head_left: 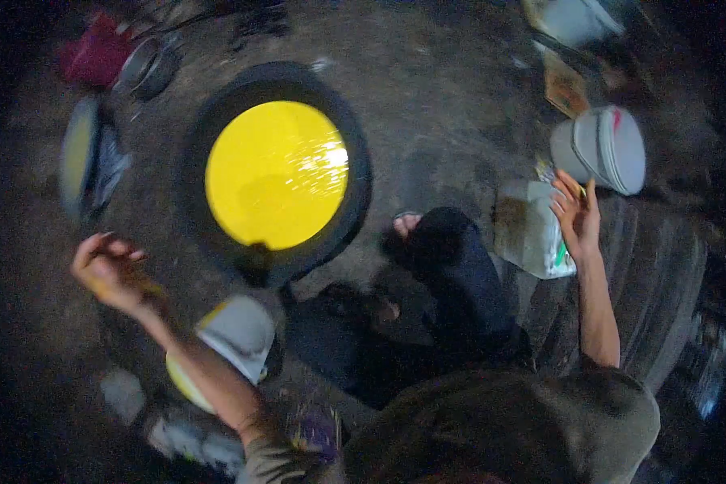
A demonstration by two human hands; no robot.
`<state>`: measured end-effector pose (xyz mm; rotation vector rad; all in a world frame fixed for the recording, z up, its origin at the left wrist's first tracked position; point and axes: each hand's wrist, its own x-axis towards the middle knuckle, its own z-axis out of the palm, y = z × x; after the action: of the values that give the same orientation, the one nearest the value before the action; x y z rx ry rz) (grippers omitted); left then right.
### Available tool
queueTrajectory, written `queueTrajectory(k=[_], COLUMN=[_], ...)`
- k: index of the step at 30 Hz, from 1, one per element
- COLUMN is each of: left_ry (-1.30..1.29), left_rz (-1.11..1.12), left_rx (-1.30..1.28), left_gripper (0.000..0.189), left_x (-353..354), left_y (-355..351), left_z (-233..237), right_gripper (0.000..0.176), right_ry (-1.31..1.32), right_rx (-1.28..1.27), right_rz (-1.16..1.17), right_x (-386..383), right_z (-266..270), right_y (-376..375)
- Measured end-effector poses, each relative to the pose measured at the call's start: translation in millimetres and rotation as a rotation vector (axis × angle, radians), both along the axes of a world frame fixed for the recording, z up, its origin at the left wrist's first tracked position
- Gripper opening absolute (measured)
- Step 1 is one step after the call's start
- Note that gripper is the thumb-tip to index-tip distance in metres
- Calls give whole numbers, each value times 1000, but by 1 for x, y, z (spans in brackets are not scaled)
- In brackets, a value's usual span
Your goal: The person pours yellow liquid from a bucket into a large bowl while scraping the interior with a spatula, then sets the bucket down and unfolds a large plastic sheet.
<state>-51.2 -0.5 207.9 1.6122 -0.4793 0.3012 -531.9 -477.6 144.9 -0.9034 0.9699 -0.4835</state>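
A dark round tub [192, 153] filled with glossy yellow liquid [270, 177], which looks like paint, stands on the floor in front of me. My left hand [109, 270] is raised to the left of the tub, blurred, its fingers loosely bent and apart with nothing visible in them. Yellow smears mark that hand. Out to the right, my right hand [577, 214] has its fingers spread. It overlaps a whitish square-sided container [532, 230], just below a white bucket [601, 149] lying tilted. A bit of yellow shows at its fingers.
Below my left forearm is a white, yellow-stained bucket [238, 331]. A round lid-like thing [81, 157] and a metal pot [147, 68] are at the left, beside a dark red object [95, 50]. Another white bucket [577, 20] is at upper right. My bent legs [452, 274] are near the tub.
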Motion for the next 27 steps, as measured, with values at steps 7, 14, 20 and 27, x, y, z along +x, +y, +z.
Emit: queueTrajectory(k=[7, 14, 20, 27], left_ry=[276, 537, 821, 1046], left_rz=[156, -164, -464, -155], left_rx=[545, 714, 961, 746], left_gripper=[23, 23, 35, 30], left_x=[-75, -113, -201, -368], left_y=[59, 104, 171, 177], left_z=[119, 218, 210, 175], right_gripper=[34, 21, 22, 35], right_ry=[830, 547, 817, 772], right_rx=[-520, 97, -1, -22], right_rz=[621, 333, 179, 67], right_x=[-203, -415, -348, -429], right_z=[38, 159, 322, 314], right_y=[3, 127, 170, 206])
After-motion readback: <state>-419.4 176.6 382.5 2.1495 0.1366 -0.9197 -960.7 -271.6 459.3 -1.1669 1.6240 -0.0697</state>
